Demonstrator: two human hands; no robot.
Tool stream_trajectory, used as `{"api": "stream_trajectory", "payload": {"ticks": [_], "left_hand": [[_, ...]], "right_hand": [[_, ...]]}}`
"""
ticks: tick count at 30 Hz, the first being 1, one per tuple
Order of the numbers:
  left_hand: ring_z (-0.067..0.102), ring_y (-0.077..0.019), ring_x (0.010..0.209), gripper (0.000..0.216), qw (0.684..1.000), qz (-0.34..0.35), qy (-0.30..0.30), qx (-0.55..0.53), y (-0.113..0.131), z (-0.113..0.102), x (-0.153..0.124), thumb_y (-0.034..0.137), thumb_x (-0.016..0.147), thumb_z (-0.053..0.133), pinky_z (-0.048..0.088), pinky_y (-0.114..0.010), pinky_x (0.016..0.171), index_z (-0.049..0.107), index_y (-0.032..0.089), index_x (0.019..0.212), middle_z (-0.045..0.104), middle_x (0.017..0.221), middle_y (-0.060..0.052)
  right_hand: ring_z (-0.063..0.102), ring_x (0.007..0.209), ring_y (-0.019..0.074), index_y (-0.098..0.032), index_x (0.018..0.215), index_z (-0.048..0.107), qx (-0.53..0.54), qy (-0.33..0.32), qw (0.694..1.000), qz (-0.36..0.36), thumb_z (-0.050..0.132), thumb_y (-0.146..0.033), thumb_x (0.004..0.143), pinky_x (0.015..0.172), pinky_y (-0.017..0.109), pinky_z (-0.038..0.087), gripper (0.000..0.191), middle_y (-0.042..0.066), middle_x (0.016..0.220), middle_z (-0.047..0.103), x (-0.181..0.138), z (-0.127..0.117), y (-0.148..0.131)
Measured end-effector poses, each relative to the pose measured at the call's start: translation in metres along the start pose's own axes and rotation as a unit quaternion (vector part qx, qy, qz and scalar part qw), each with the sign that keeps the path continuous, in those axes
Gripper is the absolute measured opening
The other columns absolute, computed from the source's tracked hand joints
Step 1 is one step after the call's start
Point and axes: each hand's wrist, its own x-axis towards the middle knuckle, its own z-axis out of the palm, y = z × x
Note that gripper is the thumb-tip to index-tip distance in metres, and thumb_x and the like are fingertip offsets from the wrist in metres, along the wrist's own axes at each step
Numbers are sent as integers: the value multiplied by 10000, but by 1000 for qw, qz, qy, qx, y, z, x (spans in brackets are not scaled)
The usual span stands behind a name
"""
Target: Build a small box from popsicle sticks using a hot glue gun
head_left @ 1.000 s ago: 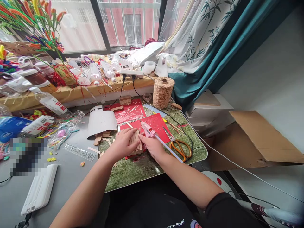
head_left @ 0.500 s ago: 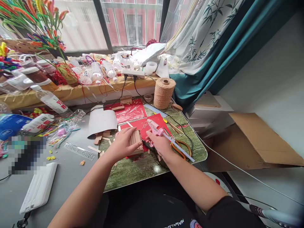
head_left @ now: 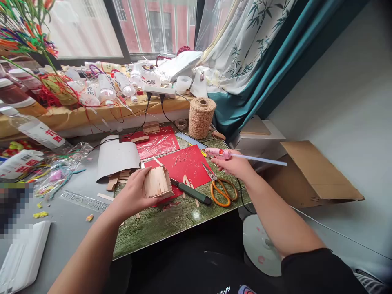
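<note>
My left hand [head_left: 134, 190] is closed around a small box-like piece made of wooden craft sticks [head_left: 157, 182], tilted so one slatted face shows. In my right hand [head_left: 234, 165] is a pink hot glue gun [head_left: 218, 153], with a long glue stick [head_left: 260, 159] jutting from its rear to the right. The glue gun is apart from the wooden piece. Between the hands lie a dark green utility knife [head_left: 194, 193] and scissors with orange handles [head_left: 223, 192]. Loose craft sticks [head_left: 186, 180] rest by the knife.
Red sheets [head_left: 183, 163] with scraps lie on the green table mat [head_left: 147, 237]. Behind stand a twine spool [head_left: 202, 118] and a curved white card [head_left: 116, 157]. A power strip [head_left: 159, 92] sits on the cluttered sill. An open cardboard box [head_left: 321, 171] is at right.
My right hand has moved right with the glue gun, away from the wooden piece, uncovering the knife and scissors. My left hand has tilted the piece. The view has shifted right.
</note>
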Motion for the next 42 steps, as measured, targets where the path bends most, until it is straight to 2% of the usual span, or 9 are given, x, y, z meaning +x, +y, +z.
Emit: {"api": "stream_trajectory", "payload": {"ticks": [4, 9, 18, 21, 26, 31, 35, 39, 42], "left_hand": [[456, -444, 1496, 1033, 992, 0, 23, -127, -14, 4, -8, 639, 789, 822, 387, -636, 1236, 335, 264, 1618, 449, 1611, -191], [409, -426, 1549, 1113, 942, 44, 37, -332, -9, 27, -17, 754, 762, 781, 400, -592, 1254, 252, 245, 1599, 379, 1660, -217], [424, -408, 1537, 1266, 942, 11, 99, -321, 3, 57, -28, 959, 656, 688, 453, -588, 1204, 81, 332, 1573, 336, 1628, -203], [410, -402, 1544, 1287, 948, 0, 130, -292, -1, 59, -30, 1022, 635, 616, 457, -574, 1199, 74, 328, 1574, 311, 1634, -204], [423, -385, 1533, 1237, 943, 8, 165, -290, -4, 64, -32, 1005, 655, 612, 464, -566, 1196, 90, 348, 1563, 308, 1627, -185], [447, -361, 1504, 1177, 950, -21, 223, -216, -3, 71, -32, 866, 740, 671, 466, -582, 1187, 50, 342, 1591, 353, 1567, -175], [484, -363, 1459, 1163, 949, -26, 267, -166, -1, 73, -29, 728, 746, 771, 455, -612, 1183, 64, 340, 1584, 360, 1526, -173], [513, -371, 1434, 1090, 911, 105, 352, -188, -6, 79, -23, 633, 705, 876, 464, -636, 1175, 202, 354, 1515, 413, 1481, -151], [559, -365, 1379, 1127, 874, 190, 419, -156, -13, 84, -19, 538, 582, 995, 501, -635, 1152, 326, 343, 1466, 480, 1418, -123]], "right_hand": [[612, 593, 156, -203, 1048, 851, -11, -50, 999, -3, 991, -344, 597, 517, 259, 439, 493, 4, 697, 758, 17, -14, 3], [659, 695, 200, -184, 929, 855, -2, -47, 999, -24, 972, -274, 619, 601, 290, 494, 343, 24, 713, 768, 41, 13, 18], [338, 437, 83, -186, 1149, 836, -82, -119, 989, -28, 895, -494, 751, 442, 257, 314, 507, -35, 577, 631, 58, 37, 41], [509, 512, 131, -178, 1191, 817, -143, -100, 981, -81, 869, -496, 792, 535, 293, 451, 512, 16, 702, 715, 55, 30, 56], [751, 995, 278, -167, 1314, 720, -150, 13, 983, -107, 844, -455, 828, 920, 436, 607, 578, 173, 1264, 739, 26, 18, 88], [677, 1209, 320, -234, 1218, 728, -206, 116, 952, -194, 730, -463, 927, 1085, 503, 544, 371, 136, 1267, 711, -23, 19, 95], [667, 1239, 318, -251, 1180, 727, -226, 83, 935, -260, 659, -360, 979, 1141, 525, 506, 239, 128, 1260, 719, -48, 33, 84], [707, 1157, 317, -249, 1136, 739, -193, 79, 921, -329, 639, -265, 996, 1090, 546, 544, 174, 128, 1178, 755, -79, 59, 51], [743, 1083, 255, -243, 1263, 717, -92, -54, 913, -393, 636, -193, 1000, 950, 417, 632, 279, 115, 1255, 756, -109, 89, 13]]}}
